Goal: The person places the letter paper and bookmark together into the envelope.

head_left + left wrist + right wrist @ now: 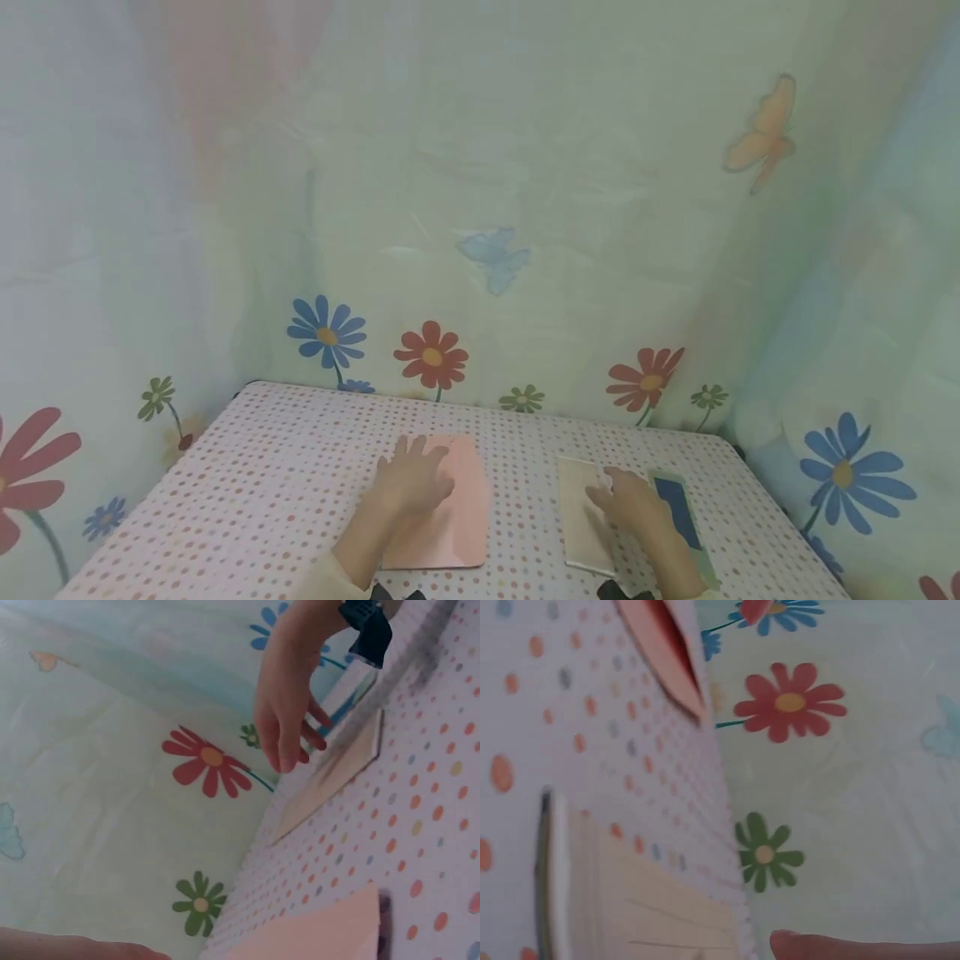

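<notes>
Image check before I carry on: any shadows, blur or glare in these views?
Head view: the left hand shades the pink item, the right hand shades the cream pad, faint glare streaks the backdrop; left wrist view: dim, tilted; right wrist view: dim, cream pad's near edge blurred.

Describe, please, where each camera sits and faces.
Head: on the head, facing forward and down at the table; left hand and right hand show.
Left wrist: on that wrist, facing the right hand; part of the left hand shows.
Right wrist: on that wrist, facing across the ruled pad; part of the right hand shows.
Both wrist views share the pink item and ruled pad.
</notes>
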Demonstrator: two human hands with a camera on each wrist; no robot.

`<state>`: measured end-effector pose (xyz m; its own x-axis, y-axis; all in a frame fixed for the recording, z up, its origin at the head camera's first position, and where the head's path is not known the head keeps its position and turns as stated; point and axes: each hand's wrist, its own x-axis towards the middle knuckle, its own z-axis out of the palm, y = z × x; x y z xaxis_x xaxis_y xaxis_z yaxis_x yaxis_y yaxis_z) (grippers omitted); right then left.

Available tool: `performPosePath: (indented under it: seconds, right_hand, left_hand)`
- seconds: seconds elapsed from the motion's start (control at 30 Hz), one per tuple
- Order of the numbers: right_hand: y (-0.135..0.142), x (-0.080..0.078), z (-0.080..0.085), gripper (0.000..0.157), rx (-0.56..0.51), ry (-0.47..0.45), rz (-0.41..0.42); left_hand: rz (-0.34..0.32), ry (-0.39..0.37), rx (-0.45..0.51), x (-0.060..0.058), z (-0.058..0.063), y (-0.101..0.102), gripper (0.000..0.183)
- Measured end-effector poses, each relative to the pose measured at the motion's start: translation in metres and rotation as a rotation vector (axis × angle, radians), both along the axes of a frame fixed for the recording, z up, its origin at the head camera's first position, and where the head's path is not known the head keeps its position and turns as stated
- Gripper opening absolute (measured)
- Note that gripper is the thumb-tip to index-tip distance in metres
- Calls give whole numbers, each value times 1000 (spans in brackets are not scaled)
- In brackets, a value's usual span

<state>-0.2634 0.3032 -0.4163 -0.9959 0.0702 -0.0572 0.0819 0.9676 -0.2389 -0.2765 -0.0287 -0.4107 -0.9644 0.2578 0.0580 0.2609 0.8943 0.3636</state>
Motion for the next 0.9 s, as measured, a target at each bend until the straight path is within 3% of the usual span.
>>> performPosePath:
  seconds: [0.07,0.2,0.37,0.5,0.7,0.9]
  right_hand:
    - [0,-1,-12,68,25,-35,-51]
    - [-4,2,-26,84,56,-91,-140]
    - [-12,3,-35,92,32,-57,-134]
    - [-15,3,-38,91,18,11,-100]
    - [-16,-3,-44,88,-63,9,-125]
    - [-15,-6,-41,73,-133,49,-90]
  left_hand:
    - [16,-29,-22,-1,-10,5,54]
    - [72,-13,-51,-1,-32,17,58]
    - [142,1,-27,4,-52,29,62]
    - [159,9,-44,9,-55,35,59]
    - [149,40,-83,14,-50,35,53]
    - [154,33,-84,12,-44,34,53]
